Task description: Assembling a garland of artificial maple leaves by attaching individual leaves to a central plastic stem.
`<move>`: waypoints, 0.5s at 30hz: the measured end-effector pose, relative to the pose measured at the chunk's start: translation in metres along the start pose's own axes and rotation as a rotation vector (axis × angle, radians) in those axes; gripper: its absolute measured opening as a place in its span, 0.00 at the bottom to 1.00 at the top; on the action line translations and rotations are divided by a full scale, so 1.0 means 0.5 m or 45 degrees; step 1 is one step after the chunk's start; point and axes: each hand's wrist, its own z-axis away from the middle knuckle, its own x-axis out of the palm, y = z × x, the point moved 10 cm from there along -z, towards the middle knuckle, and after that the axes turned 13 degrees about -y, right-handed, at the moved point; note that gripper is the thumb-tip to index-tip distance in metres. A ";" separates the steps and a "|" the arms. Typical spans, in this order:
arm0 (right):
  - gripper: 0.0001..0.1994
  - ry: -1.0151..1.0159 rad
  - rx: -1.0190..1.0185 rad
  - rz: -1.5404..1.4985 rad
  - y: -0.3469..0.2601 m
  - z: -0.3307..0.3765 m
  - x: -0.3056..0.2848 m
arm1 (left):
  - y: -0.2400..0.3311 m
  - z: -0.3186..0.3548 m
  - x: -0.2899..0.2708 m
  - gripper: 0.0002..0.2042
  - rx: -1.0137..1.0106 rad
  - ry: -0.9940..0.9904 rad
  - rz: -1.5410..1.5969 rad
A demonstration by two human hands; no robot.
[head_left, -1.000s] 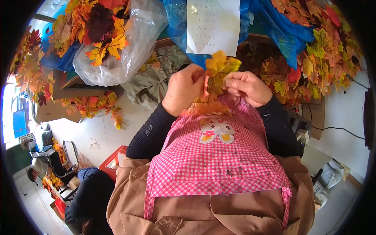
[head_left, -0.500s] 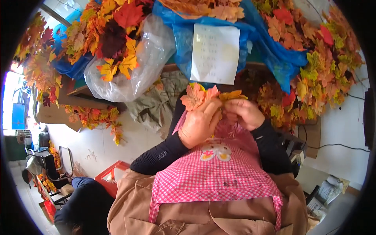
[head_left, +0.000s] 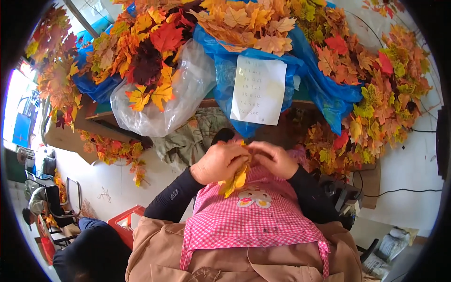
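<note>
Over my lap, in front of the pink checked apron, both hands meet with their fingertips together. My left hand is closed around yellow artificial maple leaves, which hang down below its fingers. A small orange-yellow bit of leaf pokes out above the knuckles. My right hand has its fingers bent and pressed together against the left fingertips. What it pinches is hidden between the hands.
Ahead, blue plastic bags and a clear bag hold heaps of autumn leaves. A handwritten paper sheet hangs on the front. Leaf garlands hang at the right. A red crate stands at my left.
Both hands have come lower and toward me, the left one also leftward. The peach-pink leaf that showed above them is out of sight; yellow leaves now hang below the left hand.
</note>
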 end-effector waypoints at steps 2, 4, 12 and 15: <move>0.14 -0.169 0.134 -0.161 0.065 0.001 0.043 | 0.003 0.006 -0.008 0.08 0.059 0.143 0.053; 0.14 -0.172 0.221 -0.266 0.092 0.003 0.058 | -0.001 0.016 -0.016 0.08 -0.086 0.272 -0.196; 0.13 0.569 -0.012 0.673 -0.086 0.017 -0.098 | -0.040 0.025 -0.020 0.09 -0.395 0.476 -0.393; 0.16 0.225 -0.113 0.530 -0.109 -0.016 -0.026 | -0.078 0.028 -0.013 0.07 -0.349 0.573 -0.103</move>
